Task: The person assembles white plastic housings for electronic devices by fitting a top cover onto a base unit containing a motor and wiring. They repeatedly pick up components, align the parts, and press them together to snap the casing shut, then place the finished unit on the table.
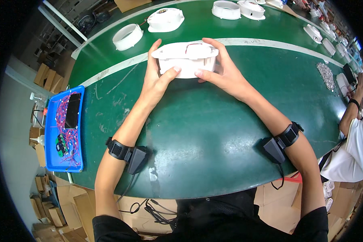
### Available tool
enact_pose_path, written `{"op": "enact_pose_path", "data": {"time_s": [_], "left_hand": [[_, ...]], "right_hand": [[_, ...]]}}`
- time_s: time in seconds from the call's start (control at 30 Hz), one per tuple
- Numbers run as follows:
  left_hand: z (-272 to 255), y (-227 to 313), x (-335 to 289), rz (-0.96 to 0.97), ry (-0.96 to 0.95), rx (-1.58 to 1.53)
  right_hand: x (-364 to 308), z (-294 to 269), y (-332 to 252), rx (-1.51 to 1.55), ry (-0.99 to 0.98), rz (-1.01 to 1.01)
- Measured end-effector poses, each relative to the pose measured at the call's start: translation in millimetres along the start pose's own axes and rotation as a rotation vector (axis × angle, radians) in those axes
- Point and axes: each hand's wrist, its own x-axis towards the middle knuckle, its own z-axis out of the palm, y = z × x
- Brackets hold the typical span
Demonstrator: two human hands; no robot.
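Note:
Between my two hands is a white plastic housing with a flanged rim, and a thin red wire shows at its top. My left hand grips its left side, thumb on the near face and fingers up along the rim. On the other side, my right hand holds it the same way, its thumb also pressed on the near face. The far side of the housing and its underside are hidden, so I cannot tell whether it touches the green table.
A blue tray at the left holds red wires, green circuit boards and a black phone-like slab. White rings and a white housing stand along the far side. Small metal parts lie right, near a co-worker's arm.

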Motion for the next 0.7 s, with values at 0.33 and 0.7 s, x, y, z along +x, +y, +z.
{"op": "enact_pose_path", "data": {"time_s": [0.33, 0.7], "left_hand": [[-2, -4, 1, -0.01, 0.004, 0.055], [-1, -5, 0, -0.003, -0.001, 0.039]], "right_hand": [[1, -1, 4, -0.093, -0.005, -0.033], [-1, -1, 2, -0.157, 0.002, -0.057]]}}
